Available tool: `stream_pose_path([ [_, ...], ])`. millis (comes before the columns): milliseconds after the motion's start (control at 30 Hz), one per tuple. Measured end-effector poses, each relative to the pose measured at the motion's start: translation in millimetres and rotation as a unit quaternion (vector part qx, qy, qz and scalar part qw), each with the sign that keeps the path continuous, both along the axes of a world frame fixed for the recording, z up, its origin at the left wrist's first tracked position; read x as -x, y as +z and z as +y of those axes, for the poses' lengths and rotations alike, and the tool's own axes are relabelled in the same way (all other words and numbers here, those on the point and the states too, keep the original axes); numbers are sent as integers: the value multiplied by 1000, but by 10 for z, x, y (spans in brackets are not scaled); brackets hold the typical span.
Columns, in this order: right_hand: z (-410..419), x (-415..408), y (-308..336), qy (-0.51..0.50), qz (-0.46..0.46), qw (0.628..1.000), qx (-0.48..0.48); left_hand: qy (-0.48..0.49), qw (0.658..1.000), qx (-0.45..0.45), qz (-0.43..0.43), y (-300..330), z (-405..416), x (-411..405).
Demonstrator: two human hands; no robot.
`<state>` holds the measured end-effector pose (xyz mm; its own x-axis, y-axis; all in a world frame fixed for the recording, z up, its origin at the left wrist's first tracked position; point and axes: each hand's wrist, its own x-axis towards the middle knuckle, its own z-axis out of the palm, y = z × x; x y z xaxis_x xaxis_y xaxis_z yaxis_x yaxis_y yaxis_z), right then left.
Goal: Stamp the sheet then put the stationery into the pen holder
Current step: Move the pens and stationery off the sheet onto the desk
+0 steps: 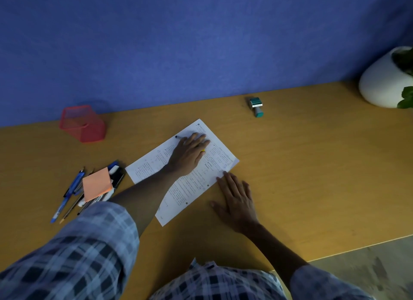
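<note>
A printed sheet lies at an angle in the middle of the wooden desk. My left hand rests flat on its upper part, fingers stretched out, over a dark pen whose tip pokes out past the thumb; a yellow bit shows under the fingers. My right hand lies flat on the desk, fingertips touching the sheet's right edge. A teal stamp lies on its side further back on the right, away from both hands. The red mesh pen holder stands at the back left.
Left of the sheet lie an orange sticky-note pad, several pens and pencils and a dark case. A white plant pot stands at the back right. A blue partition backs the desk. The desk's front edge runs at the lower right.
</note>
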<state>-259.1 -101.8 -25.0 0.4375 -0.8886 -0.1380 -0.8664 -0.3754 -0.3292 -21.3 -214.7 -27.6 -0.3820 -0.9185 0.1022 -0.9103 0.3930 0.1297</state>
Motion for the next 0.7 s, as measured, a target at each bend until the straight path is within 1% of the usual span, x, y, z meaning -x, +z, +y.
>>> stream_pose_path([
  [167,1,-1,-7,1,-3,1000,6,79,996,25,-14,37,224,-157],
  [367,9,-8,-26,3,-12,1000,6,146,989,28,-27,23,550,-369],
  [567,13,-38,-16,-6,-21,1000,16,185,982,20,-30,23,762,-686],
  [700,21,-40,-37,-9,-18,1000,21,217,975,36,-29,67,896,-862],
])
